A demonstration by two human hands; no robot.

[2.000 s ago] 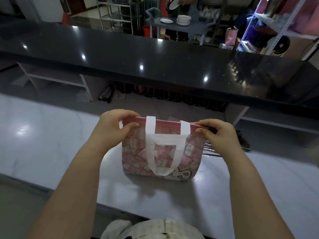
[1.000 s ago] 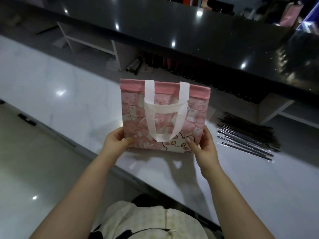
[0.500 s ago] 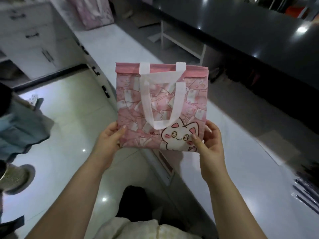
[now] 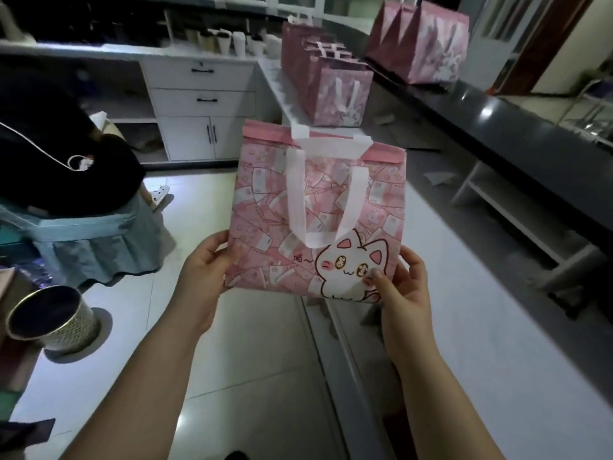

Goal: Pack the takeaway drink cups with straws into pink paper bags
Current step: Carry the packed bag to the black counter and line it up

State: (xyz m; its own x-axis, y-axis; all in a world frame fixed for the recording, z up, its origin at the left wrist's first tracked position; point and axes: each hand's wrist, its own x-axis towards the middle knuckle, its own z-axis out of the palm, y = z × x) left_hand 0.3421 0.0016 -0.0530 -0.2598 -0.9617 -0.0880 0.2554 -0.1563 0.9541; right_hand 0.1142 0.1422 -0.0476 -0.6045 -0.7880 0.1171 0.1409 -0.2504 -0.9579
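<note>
A pink paper bag (image 4: 265, 224) with white handles and a cartoon cat print hangs upright in the air, its top folded shut. My left hand (image 4: 207, 270) grips its lower left corner. At the lower right corner my right hand (image 4: 399, 287) holds the bag, thumb on the cat print. What is inside the bag is hidden. Several more pink bags (image 4: 331, 84) stand in a row on the white counter (image 4: 497, 343) ahead. A row of takeaway cups (image 4: 229, 41) stands on the far counter at the back.
A seated person in dark top and blue skirt (image 4: 66, 180) is at the left. A round metal bin (image 4: 49, 318) stands on the tiled floor. White drawers (image 4: 202, 101) are behind. A black raised counter (image 4: 517, 127) with larger pink bags (image 4: 428, 38) runs along the right.
I released the bag's top, took it by its bottom corners, lifted it off the white counter and swung it left; the view turned toward the row of bags and the drawers.
</note>
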